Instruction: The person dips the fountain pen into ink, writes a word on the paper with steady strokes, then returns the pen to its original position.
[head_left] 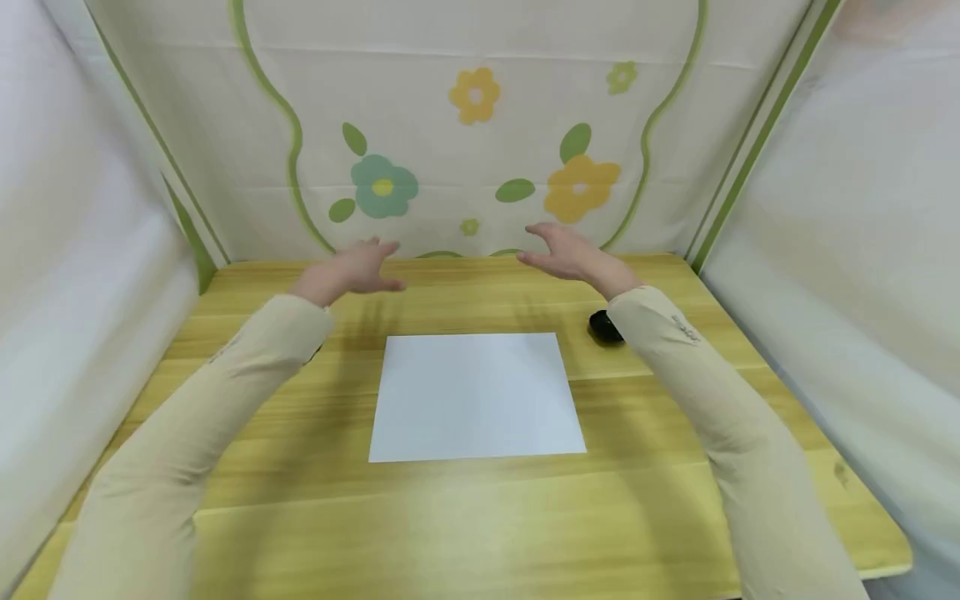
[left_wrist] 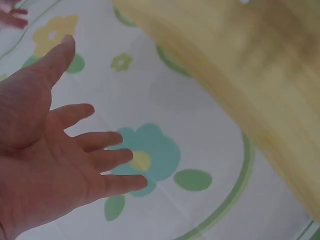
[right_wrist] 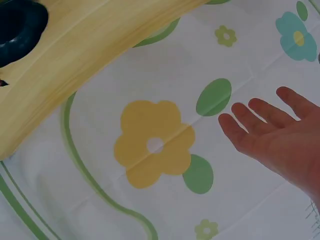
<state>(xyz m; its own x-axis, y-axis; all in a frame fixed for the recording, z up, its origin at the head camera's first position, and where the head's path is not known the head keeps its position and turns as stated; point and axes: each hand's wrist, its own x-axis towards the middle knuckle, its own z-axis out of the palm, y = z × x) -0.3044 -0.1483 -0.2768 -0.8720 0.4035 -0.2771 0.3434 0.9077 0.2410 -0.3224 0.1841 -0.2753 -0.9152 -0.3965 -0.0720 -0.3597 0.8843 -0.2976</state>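
My left hand point(head_left: 354, 271) is held up above the far left part of the table with its fingers spread, empty. In the left wrist view the palm of the left hand point(left_wrist: 55, 155) shows, thumb apart from the fingers. Opposite it, my right hand point(head_left: 566, 252) hovers over the far right part, fingers extended and holding nothing; the right wrist view shows the right hand point(right_wrist: 285, 130) in front of the curtain. A blank white sheet point(head_left: 476, 396) lies flat on the table between the forearms. Beside the right sleeve sits a dark, glossy object point(head_left: 604, 327), partly covered by it.
The wooden table point(head_left: 465, 525) reaches back to a white flowered curtain point(head_left: 480, 158). White cloth point(head_left: 847, 208) hangs along both sides. In the right wrist view the dark object point(right_wrist: 20, 30) has a wavy rim. A dark edge peeks out beneath the left sleeve point(head_left: 292, 329).
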